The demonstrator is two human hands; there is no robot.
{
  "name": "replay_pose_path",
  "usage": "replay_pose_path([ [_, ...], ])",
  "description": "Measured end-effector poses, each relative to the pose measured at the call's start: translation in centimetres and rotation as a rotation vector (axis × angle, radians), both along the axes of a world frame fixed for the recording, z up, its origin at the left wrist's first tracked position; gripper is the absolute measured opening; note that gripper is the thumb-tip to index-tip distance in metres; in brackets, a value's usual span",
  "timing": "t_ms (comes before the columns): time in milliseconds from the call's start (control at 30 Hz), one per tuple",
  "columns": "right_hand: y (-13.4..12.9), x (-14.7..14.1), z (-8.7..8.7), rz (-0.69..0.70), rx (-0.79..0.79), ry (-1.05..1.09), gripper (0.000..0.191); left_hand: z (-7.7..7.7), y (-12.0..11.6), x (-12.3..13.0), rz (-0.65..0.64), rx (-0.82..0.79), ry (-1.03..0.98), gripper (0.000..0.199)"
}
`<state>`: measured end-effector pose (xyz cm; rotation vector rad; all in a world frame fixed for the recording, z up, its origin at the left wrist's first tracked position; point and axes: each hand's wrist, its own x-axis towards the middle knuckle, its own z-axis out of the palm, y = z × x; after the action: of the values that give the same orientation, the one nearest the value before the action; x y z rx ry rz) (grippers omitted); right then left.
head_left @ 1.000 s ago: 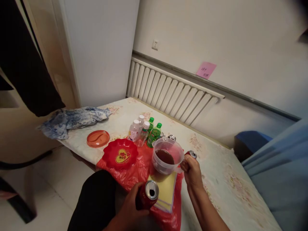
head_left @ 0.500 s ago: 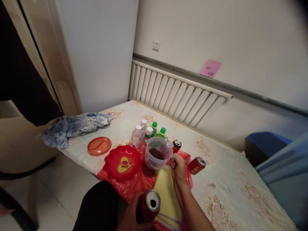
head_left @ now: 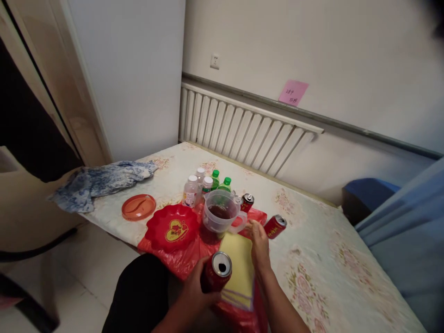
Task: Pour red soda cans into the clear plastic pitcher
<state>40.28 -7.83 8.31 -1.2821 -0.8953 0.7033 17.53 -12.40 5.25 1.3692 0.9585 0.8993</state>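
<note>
My left hand [head_left: 199, 291] is wrapped around an opened dark red drink can [head_left: 218, 276], which it holds upright at the near table edge. My right hand [head_left: 259, 240], fingers loosely extended and holding nothing, is just right of the handle of a clear plastic measuring jug [head_left: 212, 221]. Dark brown liquid fills the jug's lower part. Beneath and in front of it lies a folded yellow cloth [head_left: 239, 266] with purple trim, on a red plastic bag [head_left: 187, 263]. Left of the jug sits a red scalloped plate [head_left: 156, 231] bearing a yellow heart.
Behind the jug stand several bottles with white caps [head_left: 192, 179] and green caps [head_left: 227, 181]. One red can [head_left: 247, 202] is behind the handle, another [head_left: 276, 226] to its right. An orange lid [head_left: 138, 207] and blue patterned cloth [head_left: 107, 180] lie leftward on the flowered tablecloth [head_left: 312, 245].
My right hand has let go of the jug's handle and its fingers have loosened. The can in my left hand has come slightly up and forward. The view has shifted a little.
</note>
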Motion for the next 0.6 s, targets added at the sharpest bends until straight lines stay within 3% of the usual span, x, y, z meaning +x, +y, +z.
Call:
replay_pose_path([
  [100,-3.3,0.5,-1.3,-0.044,-0.085,0.028,0.042,0.4,0.0,0.6,-0.014,0.028,0.017,0.072],
  [200,-6.7,-0.1,-1.4,0.075,-0.108,0.075,0.043,0.8,0.0,1.7,-0.031,0.038,-0.009,0.072],
  [300,-9.5,-1.0,-0.4,0.253,-0.107,0.099,0.042,1.2,0.0,3.1,-0.1,0.02,-0.089,0.071],
  [433,-11.5,-1.2,1.0,0.388,-0.082,0.138,0.048,2.1,-0.2,4.8,-0.203,-0.019,-0.138,0.071],
  [600,-12.7,-0.2,1.8,0.361,-0.115,0.137,0.062,3.0,-0.9,6.4,-0.32,-0.004,-0.145,0.067],
])
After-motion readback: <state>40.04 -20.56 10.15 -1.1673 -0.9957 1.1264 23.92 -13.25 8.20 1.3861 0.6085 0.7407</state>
